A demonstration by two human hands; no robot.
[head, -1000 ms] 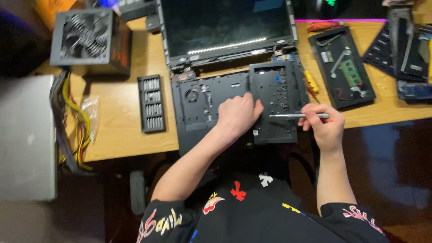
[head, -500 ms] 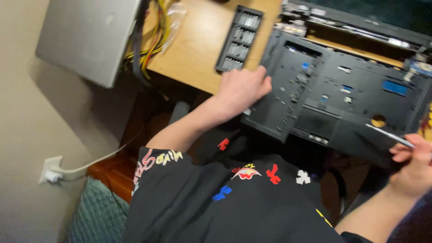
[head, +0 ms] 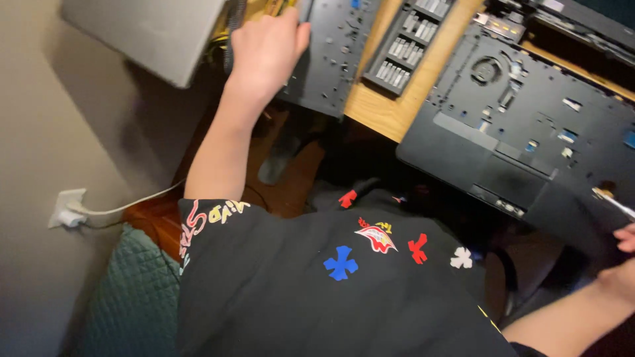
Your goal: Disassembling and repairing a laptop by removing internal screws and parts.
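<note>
Gripping the black panel (head: 324, 53) near its left edge, my left hand (head: 264, 49) has the fingers curled over the far side, so the panel rests at the left end of the worktop (head: 390, 112), part of it hanging past the near edge. Its long axis runs away from me, slightly tilted, inner side with screw posts facing up. I judge it could tip off that edge if the grip loosens, since little wood supports it. Just right lies the bit tray (head: 410, 39), close enough to be knocked. Further right sits the opened laptop base (head: 529, 145). My right hand (head: 625, 264), mostly out of frame, pinches a thin metal tool (head: 612, 200) whose tip could scratch the base.
</note>
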